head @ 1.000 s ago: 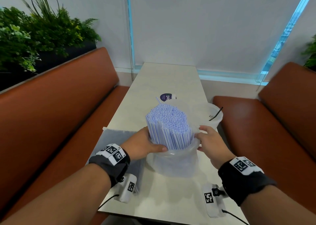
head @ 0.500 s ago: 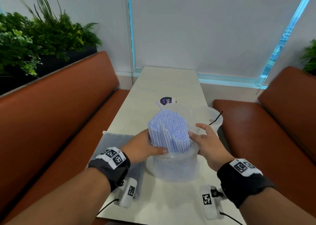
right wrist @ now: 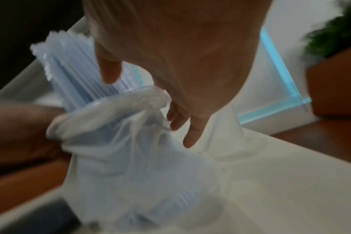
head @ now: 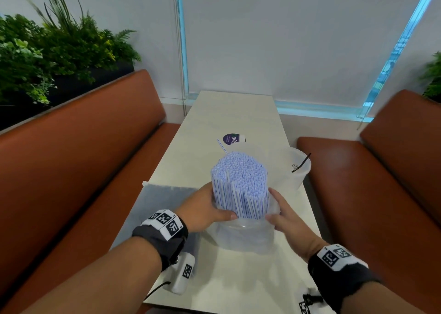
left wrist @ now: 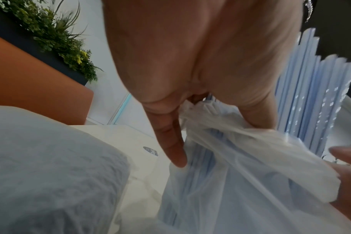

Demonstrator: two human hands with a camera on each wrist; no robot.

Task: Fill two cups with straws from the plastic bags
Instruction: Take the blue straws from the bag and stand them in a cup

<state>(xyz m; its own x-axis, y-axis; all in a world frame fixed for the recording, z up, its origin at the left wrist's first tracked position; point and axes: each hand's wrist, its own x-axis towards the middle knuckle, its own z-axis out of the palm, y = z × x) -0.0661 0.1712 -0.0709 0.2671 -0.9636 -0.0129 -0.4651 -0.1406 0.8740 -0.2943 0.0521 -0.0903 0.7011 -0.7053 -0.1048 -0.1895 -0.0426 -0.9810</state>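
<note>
Right hand (head: 285, 216) moved onto bag (head: 245, 236); straws' (head: 241, 185) lower ends veiled.

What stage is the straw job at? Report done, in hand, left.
Done: the plastic bag is open, its mouth rolled down around the bundle of straws.
In hand: the left hand and the right hand grip the bag's rolled edge on either side of the upright bundle.
Left: the cup behind holds only a dark stick, no straws. A second cup cannot be made out clearly.
</note>
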